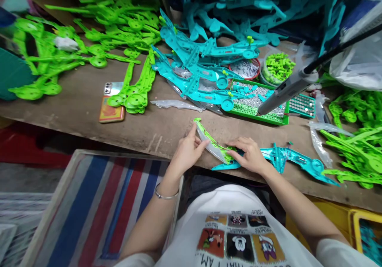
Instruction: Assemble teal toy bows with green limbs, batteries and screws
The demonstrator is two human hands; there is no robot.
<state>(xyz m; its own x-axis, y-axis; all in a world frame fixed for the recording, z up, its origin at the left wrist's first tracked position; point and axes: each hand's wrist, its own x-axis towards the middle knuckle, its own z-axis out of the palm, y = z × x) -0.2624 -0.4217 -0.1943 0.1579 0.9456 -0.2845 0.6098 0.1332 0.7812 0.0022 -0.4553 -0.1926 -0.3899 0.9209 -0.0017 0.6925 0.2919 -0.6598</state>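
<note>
My left hand (188,151) grips a long piece made of a bright green plastic arm (203,131) and a translucent greyish curved strip (215,151), fingers and thumb closed on its upper part. At the lower end of the same green arm, my right hand (249,153) presses with thumb and fingers. Underneath lies a turquoise plastic body (301,159), long and curved like a toy bow, its left tip showing below the green arm. Part of the turquoise body is hidden by my right hand.
An electric screwdriver (283,94) hangs over a green tray (270,118) of screws. Turquoise bodies (197,88) are stacked behind. Green arms lie in piles at left (119,24) and right (361,155). A phone (112,108) and a tub of small green parts (279,66) stand nearby.
</note>
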